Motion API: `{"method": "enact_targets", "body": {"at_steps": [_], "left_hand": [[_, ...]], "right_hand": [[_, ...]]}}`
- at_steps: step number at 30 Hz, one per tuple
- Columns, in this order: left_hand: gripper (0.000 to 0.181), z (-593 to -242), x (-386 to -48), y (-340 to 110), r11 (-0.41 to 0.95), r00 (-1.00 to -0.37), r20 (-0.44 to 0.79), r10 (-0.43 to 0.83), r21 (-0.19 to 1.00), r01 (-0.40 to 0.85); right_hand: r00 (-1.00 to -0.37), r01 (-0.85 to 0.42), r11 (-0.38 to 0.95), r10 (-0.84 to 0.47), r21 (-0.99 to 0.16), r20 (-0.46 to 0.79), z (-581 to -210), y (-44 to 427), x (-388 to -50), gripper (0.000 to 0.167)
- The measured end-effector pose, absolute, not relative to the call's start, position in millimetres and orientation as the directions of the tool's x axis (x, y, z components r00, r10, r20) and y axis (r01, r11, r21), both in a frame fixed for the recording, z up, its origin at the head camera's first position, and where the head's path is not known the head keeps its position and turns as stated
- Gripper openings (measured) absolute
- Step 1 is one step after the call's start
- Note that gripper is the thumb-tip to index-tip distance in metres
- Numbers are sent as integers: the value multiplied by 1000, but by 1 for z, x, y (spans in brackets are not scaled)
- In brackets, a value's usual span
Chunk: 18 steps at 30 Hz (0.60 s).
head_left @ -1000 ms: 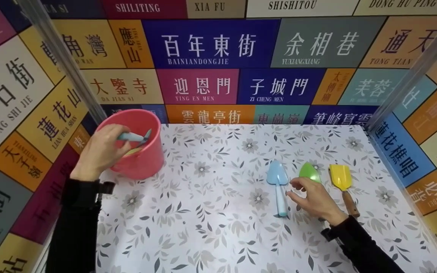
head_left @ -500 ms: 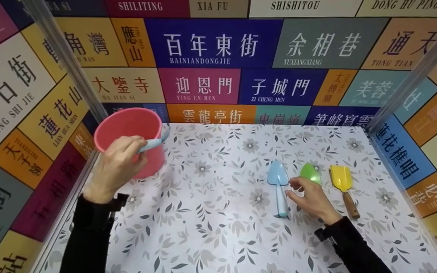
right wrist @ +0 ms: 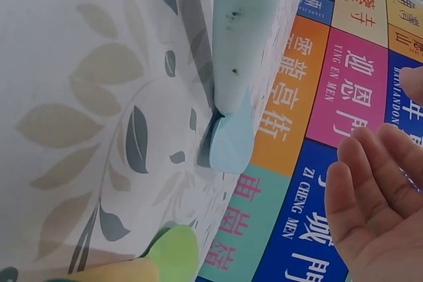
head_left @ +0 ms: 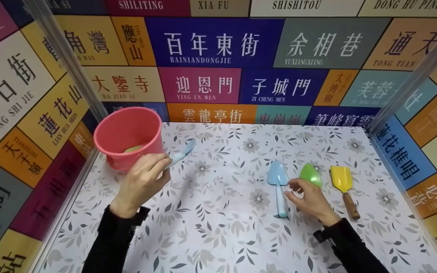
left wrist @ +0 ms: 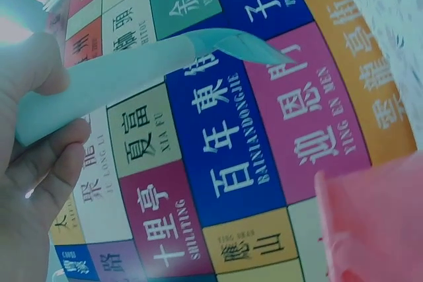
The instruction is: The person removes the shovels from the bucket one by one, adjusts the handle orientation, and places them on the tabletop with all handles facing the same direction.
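My left hand (head_left: 142,184) grips the pale-blue handle of a small garden trowel (head_left: 182,153) above the table, just right of the pink bucket (head_left: 154,140). In the left wrist view its curved blue blade (left wrist: 244,45) points away from the thumb. My right hand (head_left: 311,199) holds nothing, its fingers loosely bent, between a light-blue trowel (head_left: 278,174) and a yellow shovel (head_left: 341,178). A green trowel (head_left: 310,174) lies partly hidden behind that hand; the right wrist view shows its yellowish handle (right wrist: 122,271).
Something yellow-green (head_left: 133,148) shows inside the bucket, mostly hidden by its wall. The white flowered tabletop (head_left: 222,208) is bounded by sign-patterned walls (head_left: 214,41) at the back and both sides, with clear corner posts (head_left: 400,76).
My left hand has carried the trowel out from over the bucket, rightward and toward me. The right hand has barely moved, and the tools on the table stay where they were.
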<state>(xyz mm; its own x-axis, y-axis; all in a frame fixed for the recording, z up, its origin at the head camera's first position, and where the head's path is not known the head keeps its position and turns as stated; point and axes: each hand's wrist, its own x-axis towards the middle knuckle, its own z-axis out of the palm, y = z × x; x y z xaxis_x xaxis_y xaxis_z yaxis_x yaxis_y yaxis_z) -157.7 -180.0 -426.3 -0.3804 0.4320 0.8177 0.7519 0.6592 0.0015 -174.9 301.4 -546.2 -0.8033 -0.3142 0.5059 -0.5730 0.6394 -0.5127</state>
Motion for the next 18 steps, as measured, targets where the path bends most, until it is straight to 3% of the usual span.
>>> {"method": "enact_targets", "body": {"at_steps": [7,13,18], "left_hand": [[26,-444,-161,-153,647,-299,832,467,-91,757],[21,-461,-166,-124,619,-204,830,520,-202,759],[19,-472,-164,-99,608,-183,802,568,-259,751]], "right_hand": [[-841,-528,607,-278,-594,464,-540,293,-177,26],[-929,-369,574,-211,-731,304,-534,279,-179,22],[-979,-192,477,-156,-857,132,-528,264,-180,23]]}}
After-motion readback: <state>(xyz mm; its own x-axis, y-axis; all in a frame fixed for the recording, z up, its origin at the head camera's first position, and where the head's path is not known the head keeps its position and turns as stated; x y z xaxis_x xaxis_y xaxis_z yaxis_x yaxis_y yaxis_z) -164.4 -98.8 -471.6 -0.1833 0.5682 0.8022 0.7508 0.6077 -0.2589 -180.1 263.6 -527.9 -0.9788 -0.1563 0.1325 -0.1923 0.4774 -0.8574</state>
